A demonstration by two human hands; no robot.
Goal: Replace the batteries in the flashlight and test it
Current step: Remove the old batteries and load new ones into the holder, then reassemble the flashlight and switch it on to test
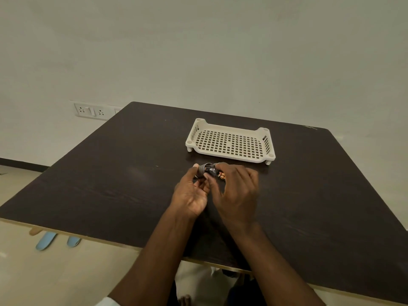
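A small dark grey flashlight (207, 170) is held just above the dark table, its open end tilted up toward me. My left hand (192, 193) grips it from the left, thumb and fingers around the body. My right hand (237, 191) pinches its right side from above. Batteries with copper-coloured ends (222, 176) show just right of the flashlight, under my right fingers; whether they lie on the table or sit in my hand I cannot tell. Most of the flashlight body is hidden by my fingers.
A cream perforated plastic tray (268, 142) stands on short legs just beyond my hands. The dark wood-grain table (110, 173) ends near my body at a pale edge. A wall socket panel (90, 110) sits at the far left. Blue slippers (46, 240) lie on the floor.
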